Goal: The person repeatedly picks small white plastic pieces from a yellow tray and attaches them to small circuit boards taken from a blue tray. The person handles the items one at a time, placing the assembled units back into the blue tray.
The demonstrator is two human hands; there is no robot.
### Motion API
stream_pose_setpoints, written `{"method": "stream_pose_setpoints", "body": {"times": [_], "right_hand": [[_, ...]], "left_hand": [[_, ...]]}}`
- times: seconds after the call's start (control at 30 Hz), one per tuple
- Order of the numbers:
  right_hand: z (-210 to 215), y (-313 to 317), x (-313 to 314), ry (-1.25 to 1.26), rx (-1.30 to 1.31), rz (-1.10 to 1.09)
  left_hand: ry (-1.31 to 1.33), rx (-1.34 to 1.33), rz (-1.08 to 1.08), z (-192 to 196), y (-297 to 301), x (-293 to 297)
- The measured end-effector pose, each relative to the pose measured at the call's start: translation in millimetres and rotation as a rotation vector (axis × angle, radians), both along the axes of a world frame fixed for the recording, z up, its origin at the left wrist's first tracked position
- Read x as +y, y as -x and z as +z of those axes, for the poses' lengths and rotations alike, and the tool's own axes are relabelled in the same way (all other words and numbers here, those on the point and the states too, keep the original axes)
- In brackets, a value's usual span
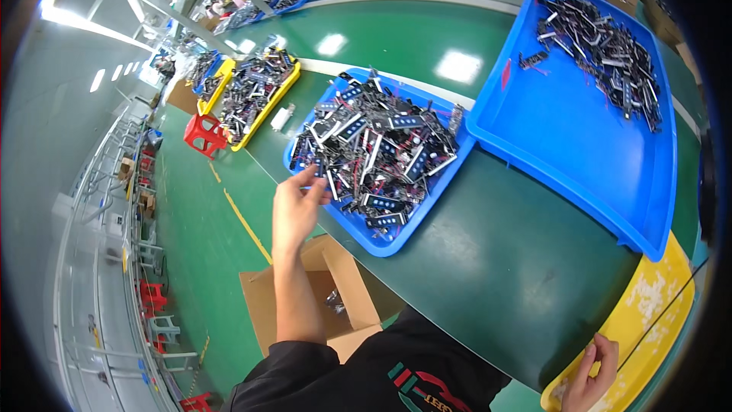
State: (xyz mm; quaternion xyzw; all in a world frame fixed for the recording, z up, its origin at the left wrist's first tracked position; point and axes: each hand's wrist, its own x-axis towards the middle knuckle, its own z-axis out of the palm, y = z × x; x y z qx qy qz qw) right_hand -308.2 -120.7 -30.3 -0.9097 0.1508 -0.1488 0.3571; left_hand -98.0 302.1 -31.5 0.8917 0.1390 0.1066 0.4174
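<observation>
My left hand (296, 212) is at the near left edge of a blue tray (379, 247), with its thumb and fingers apart. Its fingertips touch or nearly touch a small black module (318, 167) with pale dots. The tray is heaped with similar black modules (389, 149), tangled with thin red and dark wires. My right hand (592, 375) rests at the near end of a yellow tray (662, 320) scattered with white bits. Its fingers are curled together, and whatever is between them is hidden. A thin dark line crosses this tray beside the hand.
A larger blue tray (564, 160) at the right holds more modules at its far end, overlapping the yellow tray. Farther left stands another yellow tray (286, 95) of modules. Below the green table's edge is an open cardboard box (263, 313). A red stool (204, 135) stands beyond.
</observation>
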Motion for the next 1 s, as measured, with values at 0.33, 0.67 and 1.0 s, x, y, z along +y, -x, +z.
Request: {"method": "stream_pose_setpoints", "body": {"times": [0.33, 0.67, 1.0], "right_hand": [[-16.7, 26.0, -31.1, 0.149, -0.109, -0.034], [-22.9, 21.0, -36.7, 0.172, -0.038, -0.084], [-32.5, 31.7, -47.0, 0.178, -0.013, -0.048]], "left_hand": [[-0.341, -0.423, -0.070, 50.6, -10.2, -29.1], [-0.873, -0.753, -1.159, 78.8, -169.5, -333.3], [-0.614, -0.522, -1.101, 15.1, -279.3, -530.2]]}}
